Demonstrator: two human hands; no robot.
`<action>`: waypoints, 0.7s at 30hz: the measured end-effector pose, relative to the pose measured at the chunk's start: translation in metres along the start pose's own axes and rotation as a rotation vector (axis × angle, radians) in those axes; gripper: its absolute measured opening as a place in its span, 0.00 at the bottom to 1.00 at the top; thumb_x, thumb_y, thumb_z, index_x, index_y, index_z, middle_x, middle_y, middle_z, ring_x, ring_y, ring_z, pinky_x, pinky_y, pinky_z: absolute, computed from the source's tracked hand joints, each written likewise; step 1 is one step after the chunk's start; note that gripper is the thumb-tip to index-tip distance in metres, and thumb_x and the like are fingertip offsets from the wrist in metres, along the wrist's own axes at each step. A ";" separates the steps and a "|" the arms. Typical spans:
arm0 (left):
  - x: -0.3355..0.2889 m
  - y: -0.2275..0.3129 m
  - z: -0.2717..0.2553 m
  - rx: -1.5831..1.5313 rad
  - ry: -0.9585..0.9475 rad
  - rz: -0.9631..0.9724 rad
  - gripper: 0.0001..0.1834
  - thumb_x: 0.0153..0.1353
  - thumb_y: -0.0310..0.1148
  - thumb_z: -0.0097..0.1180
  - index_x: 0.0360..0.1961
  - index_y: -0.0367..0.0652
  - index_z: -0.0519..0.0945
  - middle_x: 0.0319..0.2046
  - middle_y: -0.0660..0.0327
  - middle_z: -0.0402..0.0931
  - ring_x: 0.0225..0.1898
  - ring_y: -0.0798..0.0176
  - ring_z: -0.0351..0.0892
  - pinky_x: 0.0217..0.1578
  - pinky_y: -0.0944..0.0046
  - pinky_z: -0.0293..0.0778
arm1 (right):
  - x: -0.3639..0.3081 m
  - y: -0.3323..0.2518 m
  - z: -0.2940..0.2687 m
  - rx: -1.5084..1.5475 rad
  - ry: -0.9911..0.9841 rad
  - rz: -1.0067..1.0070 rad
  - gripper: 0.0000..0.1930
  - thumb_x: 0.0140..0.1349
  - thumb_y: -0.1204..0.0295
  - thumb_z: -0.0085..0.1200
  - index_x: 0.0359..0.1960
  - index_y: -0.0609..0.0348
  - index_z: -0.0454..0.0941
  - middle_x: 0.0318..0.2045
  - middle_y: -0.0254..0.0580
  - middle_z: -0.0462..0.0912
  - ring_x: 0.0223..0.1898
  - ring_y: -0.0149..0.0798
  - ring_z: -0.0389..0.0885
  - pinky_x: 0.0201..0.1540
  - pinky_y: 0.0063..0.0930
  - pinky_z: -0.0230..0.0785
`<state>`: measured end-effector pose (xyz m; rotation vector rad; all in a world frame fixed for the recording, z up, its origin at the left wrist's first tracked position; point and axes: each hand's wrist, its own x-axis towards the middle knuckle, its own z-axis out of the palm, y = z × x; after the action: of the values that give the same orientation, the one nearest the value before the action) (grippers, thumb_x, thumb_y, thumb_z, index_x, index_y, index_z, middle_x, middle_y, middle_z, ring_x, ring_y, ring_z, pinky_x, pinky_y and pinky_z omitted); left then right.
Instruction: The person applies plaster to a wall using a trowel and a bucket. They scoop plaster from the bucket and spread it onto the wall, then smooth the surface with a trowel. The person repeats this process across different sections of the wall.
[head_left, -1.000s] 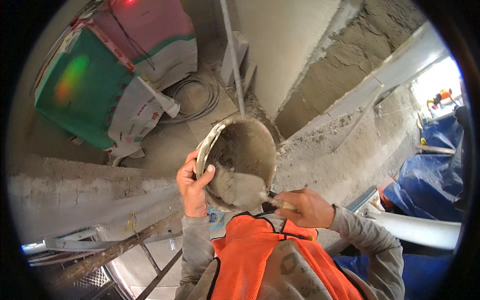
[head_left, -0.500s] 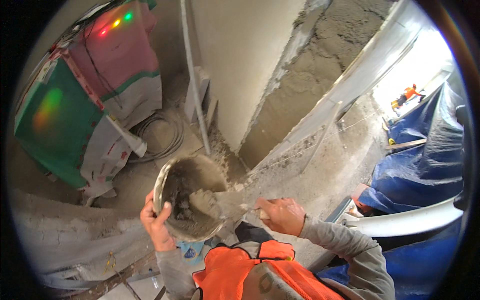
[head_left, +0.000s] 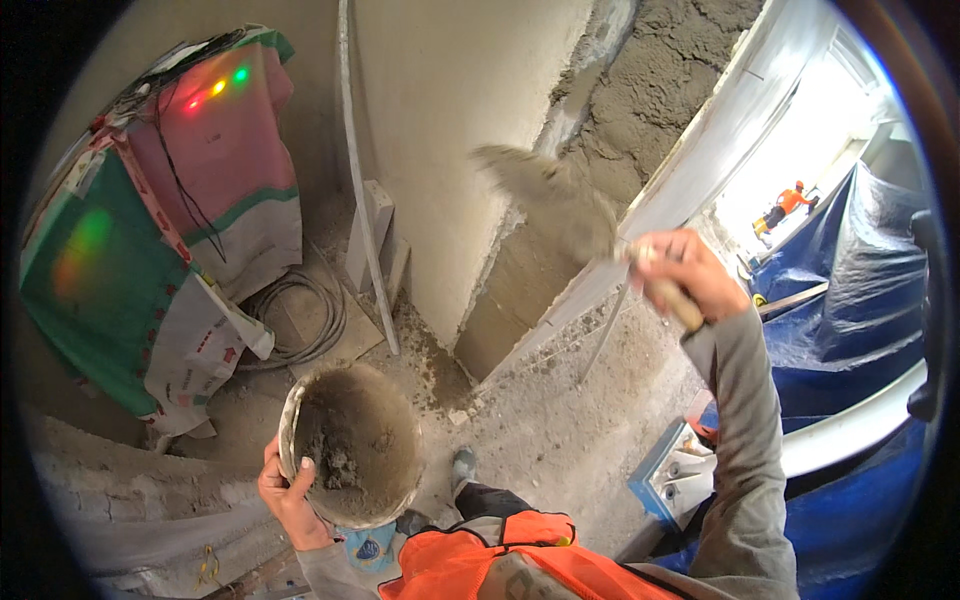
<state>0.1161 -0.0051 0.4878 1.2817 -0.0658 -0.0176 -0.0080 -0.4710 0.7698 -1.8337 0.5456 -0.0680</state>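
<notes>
Grey-bladed, the trowel (head_left: 575, 208) slants up and left from the right hand (head_left: 690, 272) gripping its handle (head_left: 684, 308), before a rough wall strip (head_left: 655, 105) — blade edge too blurred for me to trace; the left hand (head_left: 295, 500) clasps a bucket (head_left: 398, 430) by its rim, finger ends hidden, gritty floor (head_left: 560, 425) between them

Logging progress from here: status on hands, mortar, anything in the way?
Left hand gripping bucket, mortar inside. Right hand holding trowel, blurred, up at rough wall patch; contact unclear. No obstruction seen around trowel.
</notes>
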 end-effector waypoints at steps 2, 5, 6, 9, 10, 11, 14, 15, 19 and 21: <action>0.001 0.000 -0.003 0.022 -0.017 0.015 0.11 0.52 0.25 0.71 0.37 0.31 0.86 0.56 0.56 0.82 0.43 0.69 0.78 0.46 0.64 0.71 | 0.027 0.014 -0.006 -0.266 0.560 0.055 0.16 0.72 0.65 0.64 0.53 0.66 0.84 0.25 0.33 0.83 0.18 0.24 0.77 0.19 0.20 0.70; 0.002 0.003 -0.002 0.006 -0.030 0.012 0.12 0.52 0.24 0.70 0.38 0.29 0.86 0.56 0.57 0.82 0.41 0.71 0.77 0.43 0.65 0.71 | 0.026 0.016 -0.015 0.008 0.584 -0.375 0.12 0.73 0.66 0.61 0.49 0.63 0.81 0.28 0.34 0.82 0.21 0.23 0.77 0.20 0.19 0.67; 0.001 0.006 -0.001 0.018 -0.013 -0.014 0.13 0.52 0.24 0.70 0.38 0.29 0.86 0.56 0.57 0.82 0.43 0.70 0.77 0.45 0.65 0.71 | 0.020 0.014 -0.012 -0.056 0.528 -0.392 0.12 0.74 0.67 0.60 0.50 0.63 0.81 0.29 0.34 0.82 0.21 0.23 0.77 0.20 0.19 0.67; -0.002 0.012 0.009 0.010 0.013 -0.059 0.15 0.52 0.24 0.70 0.41 0.28 0.86 0.56 0.58 0.82 0.47 0.67 0.78 0.50 0.64 0.71 | 0.001 0.006 0.015 -0.220 0.386 -0.387 0.13 0.73 0.68 0.60 0.52 0.64 0.81 0.31 0.35 0.84 0.23 0.24 0.79 0.23 0.21 0.69; -0.003 0.013 0.013 0.000 0.045 -0.068 0.16 0.52 0.24 0.71 0.42 0.28 0.86 0.57 0.58 0.81 0.49 0.66 0.79 0.53 0.64 0.71 | -0.005 0.010 0.033 -0.256 0.273 -0.337 0.14 0.72 0.68 0.60 0.51 0.66 0.82 0.31 0.36 0.85 0.24 0.26 0.80 0.25 0.23 0.71; -0.004 0.014 0.014 0.000 0.068 -0.067 0.17 0.52 0.24 0.71 0.43 0.28 0.86 0.57 0.58 0.81 0.51 0.65 0.79 0.55 0.64 0.71 | -0.007 0.017 0.053 -0.276 0.120 -0.326 0.15 0.70 0.68 0.61 0.51 0.67 0.82 0.31 0.38 0.86 0.24 0.29 0.82 0.27 0.26 0.74; 0.003 0.017 0.012 0.045 -0.017 -0.105 0.17 0.52 0.24 0.71 0.43 0.29 0.86 0.58 0.58 0.81 0.56 0.63 0.78 0.61 0.63 0.67 | -0.004 0.061 0.127 -0.794 -0.260 -0.839 0.12 0.65 0.72 0.58 0.46 0.67 0.81 0.33 0.43 0.87 0.28 0.36 0.86 0.29 0.30 0.76; 0.007 0.017 0.012 0.036 -0.055 -0.048 0.14 0.51 0.23 0.71 0.40 0.30 0.86 0.61 0.56 0.81 0.57 0.62 0.77 0.61 0.63 0.67 | -0.008 0.078 0.149 -0.956 -0.291 -0.768 0.11 0.63 0.72 0.59 0.44 0.66 0.81 0.34 0.45 0.86 0.29 0.39 0.87 0.29 0.32 0.77; 0.012 0.017 0.014 0.004 -0.119 -0.027 0.08 0.51 0.21 0.72 0.28 0.35 0.82 0.63 0.51 0.81 0.57 0.63 0.77 0.61 0.61 0.67 | -0.007 0.127 0.226 -1.415 -0.266 -0.666 0.12 0.58 0.74 0.60 0.43 0.63 0.77 0.37 0.49 0.83 0.33 0.46 0.89 0.29 0.38 0.81; 0.011 0.019 0.019 0.007 -0.151 -0.003 0.11 0.51 0.20 0.72 0.23 0.39 0.78 0.62 0.50 0.82 0.57 0.64 0.77 0.59 0.61 0.68 | -0.003 0.140 0.251 -1.485 -0.184 -0.695 0.16 0.55 0.74 0.60 0.45 0.66 0.76 0.36 0.48 0.81 0.32 0.49 0.89 0.27 0.41 0.81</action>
<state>0.1259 -0.0189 0.5116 1.2860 -0.1939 -0.1168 0.0220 -0.2784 0.5584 -3.3539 -0.3813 0.0694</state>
